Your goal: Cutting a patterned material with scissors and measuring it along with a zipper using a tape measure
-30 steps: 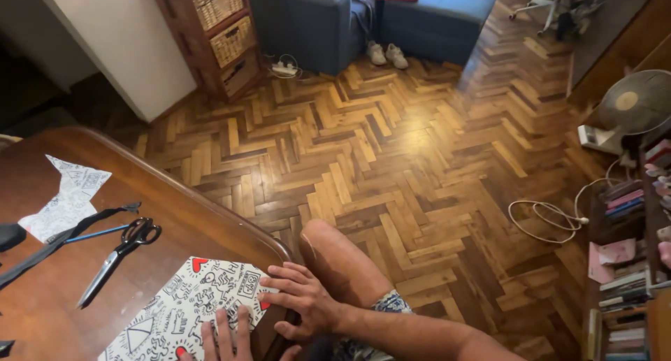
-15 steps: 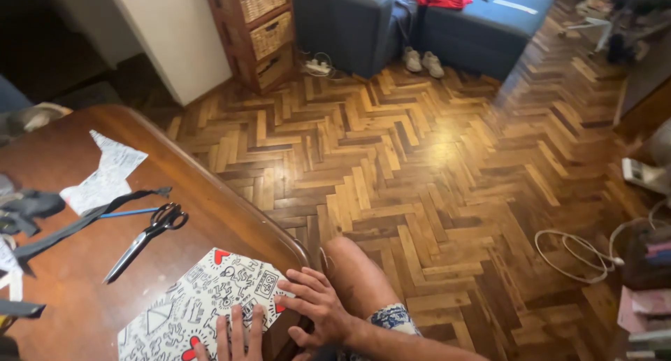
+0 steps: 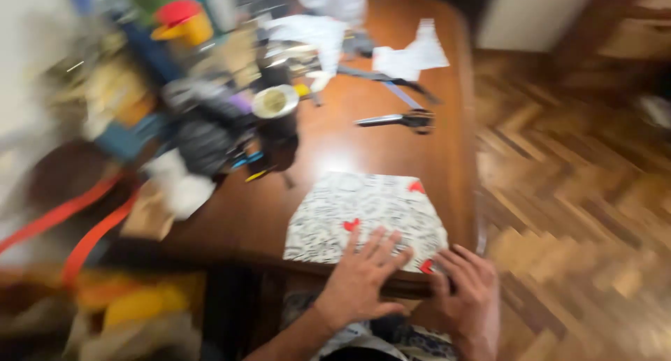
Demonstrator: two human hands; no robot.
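Observation:
A flat thing wrapped in white paper with black doodles and red hearts (image 3: 367,214) lies at the near edge of the brown wooden table (image 3: 363,144). My left hand (image 3: 363,277) rests flat on its near side, fingers spread. At the near right corner my right hand (image 3: 465,298) touches the paper at the table's edge, fingers curled. Neither hand lifts anything. The view is blurred by motion.
Black-handled scissors (image 3: 398,120) lie beyond the wrapped thing, with dark strips and white paper scraps (image 3: 412,57) farther back. A dark cup (image 3: 276,116) and a jumble of clutter fill the table's left side. Orange straps (image 3: 77,221) hang at the left. Herringbone wooden floor (image 3: 580,200) lies to the right.
The view has swung left from the floor onto the table, bringing the clutter into sight. Both hands stay on the patterned wrapped thing at the table's edge.

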